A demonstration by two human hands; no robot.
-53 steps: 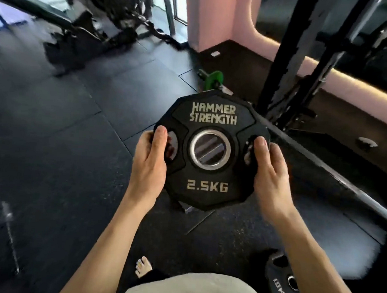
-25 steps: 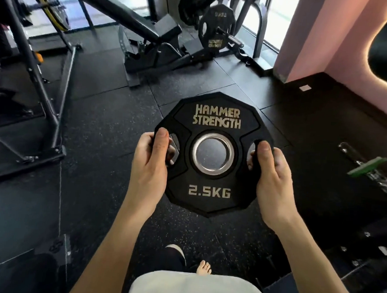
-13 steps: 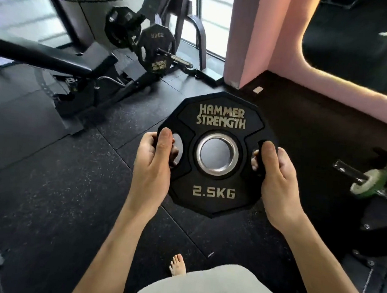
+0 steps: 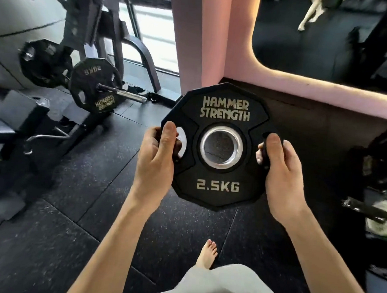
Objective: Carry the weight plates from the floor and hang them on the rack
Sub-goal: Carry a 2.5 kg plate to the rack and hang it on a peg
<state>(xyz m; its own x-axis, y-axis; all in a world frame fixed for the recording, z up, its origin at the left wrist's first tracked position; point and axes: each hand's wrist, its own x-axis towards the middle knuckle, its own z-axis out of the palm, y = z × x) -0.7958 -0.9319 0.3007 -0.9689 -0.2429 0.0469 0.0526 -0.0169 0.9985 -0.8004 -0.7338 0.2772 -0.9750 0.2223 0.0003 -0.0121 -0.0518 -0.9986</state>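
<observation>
- Setting: black rubber gym floor [image 4: 75, 207], with a pink pillar [image 4: 195, 33] and mirror wall ahead.
- Item: 2.5 kg weight plate [image 4: 221, 145], held upright in the air at chest height, face and lettering towards the wearer, clear of the floor.
- Left hand [image 4: 155, 160]: clenched on the plate's left grip slot, thumb over the front.
- Right hand [image 4: 281, 174]: clenched on the right grip slot likewise.
- Change: grip and plate pose match the earlier views; the surroundings have swung, so the pillar and a plate-loaded machine [image 4: 94, 86] now stand ahead-left.
- Meaning: carrying stage; the person is turning. No empty peg is clearly visible, so hanging is not yet begun.
</observation>
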